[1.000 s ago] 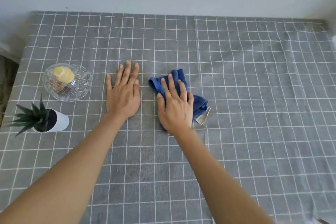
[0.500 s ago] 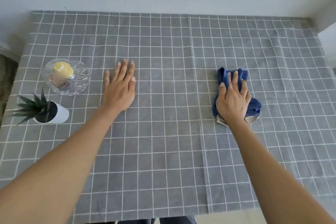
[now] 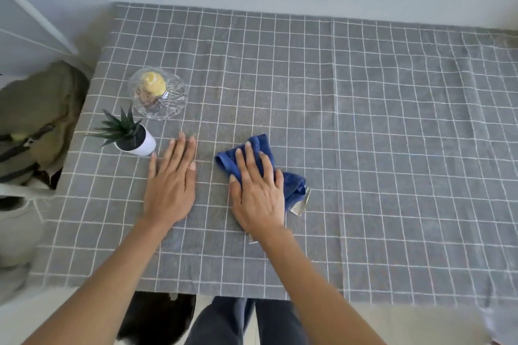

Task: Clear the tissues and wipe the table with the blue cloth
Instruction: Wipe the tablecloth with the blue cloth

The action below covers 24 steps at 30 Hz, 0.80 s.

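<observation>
Surface: counter point(image 3: 392, 120) under a grey cloth with a white grid, set against a pale wall.
Blue cloth: blue cloth point(image 3: 246, 154), bunched, lying left of centre on the counter; a pale label or hem sticks out at its near right corner.
Right hand: right hand point(image 3: 256, 190) laid flat on top of the blue cloth, fingers spread and stretched forward, palm pressing down; it pins the cloth rather than gripping it.
Left hand: left hand point(image 3: 171, 182) open and flat on the bare counter just beside the cloth, fingers together, holding nothing; by the look of it, bracing.
Glass dish: glass dish point(image 3: 158, 98) at the far left, with a yellow item and something brownish inside, apart from both hands.
Potted plant: potted plant point(image 3: 131, 136) in a white pot, near the left fingertips but not touching them.
Tissues: none visible anywhere on the counter; that part of the task appears done.
Stage: wiping under way, judged from the pressed cloth.
Remaining: cannot tell which areas are already wiped; the wide right side and the strip around the dish and plant may yet need a pass.
Beyond the counter: an olive bag point(image 3: 36, 120) at the left edge.
</observation>
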Tool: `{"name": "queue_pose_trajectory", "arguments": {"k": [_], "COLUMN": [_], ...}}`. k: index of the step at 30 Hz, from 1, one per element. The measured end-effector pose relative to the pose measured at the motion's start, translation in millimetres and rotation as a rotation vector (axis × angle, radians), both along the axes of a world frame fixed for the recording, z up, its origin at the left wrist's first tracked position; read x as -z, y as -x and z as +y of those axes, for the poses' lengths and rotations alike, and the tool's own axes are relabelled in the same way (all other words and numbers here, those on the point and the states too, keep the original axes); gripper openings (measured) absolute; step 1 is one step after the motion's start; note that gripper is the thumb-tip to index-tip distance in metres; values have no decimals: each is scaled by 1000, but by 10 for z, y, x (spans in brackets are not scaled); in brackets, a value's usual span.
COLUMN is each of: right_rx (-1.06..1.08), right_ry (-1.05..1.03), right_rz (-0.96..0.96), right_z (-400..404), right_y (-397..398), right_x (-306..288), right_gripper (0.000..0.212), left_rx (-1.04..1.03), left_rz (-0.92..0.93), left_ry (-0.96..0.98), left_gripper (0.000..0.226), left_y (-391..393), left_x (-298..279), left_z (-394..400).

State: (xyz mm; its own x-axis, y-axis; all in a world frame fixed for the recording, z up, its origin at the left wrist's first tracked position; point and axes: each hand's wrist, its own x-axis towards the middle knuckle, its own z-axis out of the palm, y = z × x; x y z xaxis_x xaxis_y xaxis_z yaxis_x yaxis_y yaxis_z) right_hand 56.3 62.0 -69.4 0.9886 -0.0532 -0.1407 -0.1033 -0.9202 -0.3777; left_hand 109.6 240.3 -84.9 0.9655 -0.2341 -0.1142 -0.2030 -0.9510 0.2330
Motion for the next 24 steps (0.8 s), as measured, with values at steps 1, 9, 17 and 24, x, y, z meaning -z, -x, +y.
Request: {"name": "queue_pose_trajectory", "arguments": {"k": [1,9,17,24], "right_rx": [1,261,451,279], "right_ry": [8,93,108,28], "right_rz": [2,18,22,16], "right_z": [-46,-876,-1018,-127], "right_y": [-4,132,182,244], "right_x": [20,84,44,-11], "right_gripper": [55,57,53,56], "left_rx": [-1,16,-27,-17], "left_rz": [-3,-5,-11,23], "left_ry": [-3,-7,-16,10], "left_gripper": [54,54,52,54], "left_y": [3,8,21,105], "left_x": [-1,-8,-12,-32], "left_z": [-1,-5,-52,-115]}}
